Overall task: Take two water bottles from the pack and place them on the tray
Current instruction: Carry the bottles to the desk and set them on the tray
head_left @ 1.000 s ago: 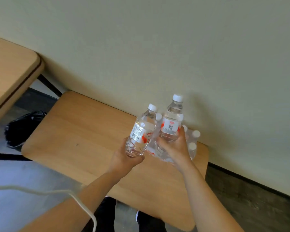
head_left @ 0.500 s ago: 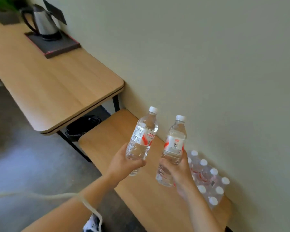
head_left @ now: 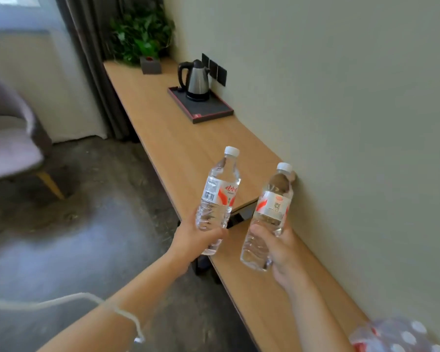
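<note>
My left hand [head_left: 196, 237] grips one clear water bottle [head_left: 220, 191] with a white cap and red-white label, held upright in the air. My right hand [head_left: 280, 250] grips a second bottle [head_left: 272, 209] of the same kind, tilted slightly. The pack of bottles [head_left: 396, 336], wrapped in plastic with white caps showing, lies on the low wooden bench at the bottom right, behind my right arm. The dark tray [head_left: 208, 110] with a red edge sits far ahead on the long wooden desk by the wall, with a steel kettle on its back part.
A steel kettle [head_left: 196, 80] with a black handle stands on the tray. A potted plant [head_left: 142, 34] is at the desk's far end. The desk [head_left: 188, 148] is higher than the bench [head_left: 264, 288]. A grey chair [head_left: 8, 138] stands on the left. A white cord crosses my left forearm.
The view has swung left and up along the wall; the desk, tray and kettle now fill the middle. Both bottles moved with my hands away from the pack, which slid to the bottom right.
</note>
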